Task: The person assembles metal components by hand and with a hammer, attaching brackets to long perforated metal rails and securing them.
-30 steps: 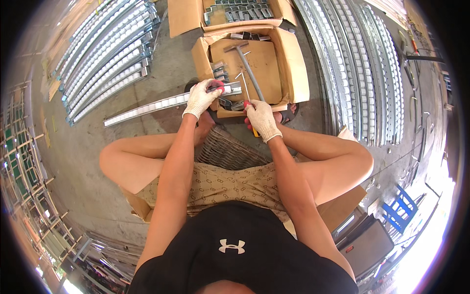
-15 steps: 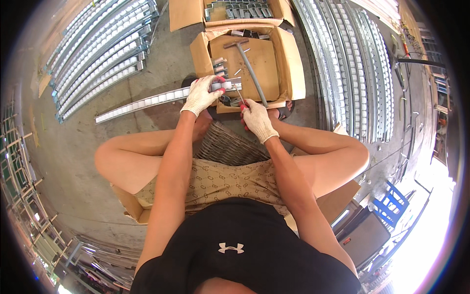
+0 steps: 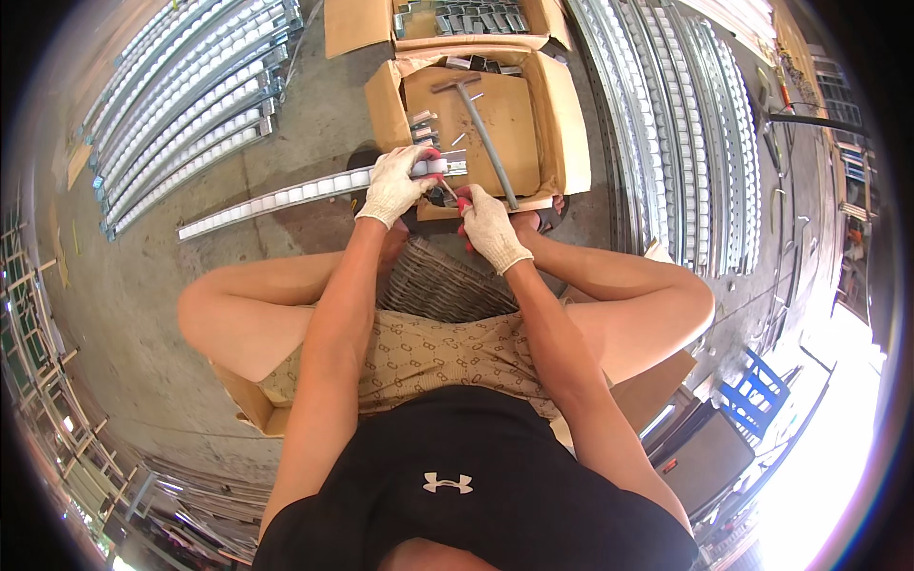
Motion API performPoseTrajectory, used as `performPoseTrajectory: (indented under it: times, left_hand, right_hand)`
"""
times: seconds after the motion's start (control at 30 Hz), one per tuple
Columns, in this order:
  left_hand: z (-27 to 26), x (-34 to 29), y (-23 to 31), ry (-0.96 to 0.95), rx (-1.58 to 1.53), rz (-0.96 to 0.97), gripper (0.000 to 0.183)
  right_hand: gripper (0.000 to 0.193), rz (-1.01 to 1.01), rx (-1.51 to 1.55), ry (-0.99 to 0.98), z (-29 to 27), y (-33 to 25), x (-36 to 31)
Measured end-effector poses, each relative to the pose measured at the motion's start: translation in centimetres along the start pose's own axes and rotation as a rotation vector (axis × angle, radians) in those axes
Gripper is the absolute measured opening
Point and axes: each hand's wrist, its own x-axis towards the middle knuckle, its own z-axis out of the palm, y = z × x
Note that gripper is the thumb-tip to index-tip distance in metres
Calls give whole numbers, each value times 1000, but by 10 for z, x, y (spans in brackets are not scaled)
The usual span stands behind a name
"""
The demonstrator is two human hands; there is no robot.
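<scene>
My left hand, in a cream glove with red fingertips, is closed on a roller track near its right end. This narrow metal rail carries a row of white rollers and slants down to the left, toward the floor. My right hand, gloved alike, is closed around a slim tool with a thin metal shaft. The tip of the shaft meets the underside of the track, close to my left fingers. Its handle is mostly hidden in my grip, so its exact kind is unclear.
Beyond my hands is an open cardboard box holding a hammer and small metal brackets. Another box with metal pieces sits behind it. Stacked roller tracks lie left and right. A blue plastic crate stands lower right.
The tool's tip has shifted slightly left along the track, and my right hand has moved a little left and up. My left hand keeps its hold on the track.
</scene>
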Motion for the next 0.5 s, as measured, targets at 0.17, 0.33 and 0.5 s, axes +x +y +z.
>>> performPoseTrajectory:
  times: [0.17, 0.33, 0.5]
  left_hand:
    - [0, 0, -5, -5, -38, -29, 47]
    - [4, -1, -1, 44, -3, -4, 45]
    - [8, 1, -11, 32, -39, 19, 44]
  right_hand:
    - [34, -89, -213, 89, -2, 6, 8]
    - [36, -206, -372, 180, -1, 0, 6]
    - [34, -165, -449, 96, -18, -24, 7]
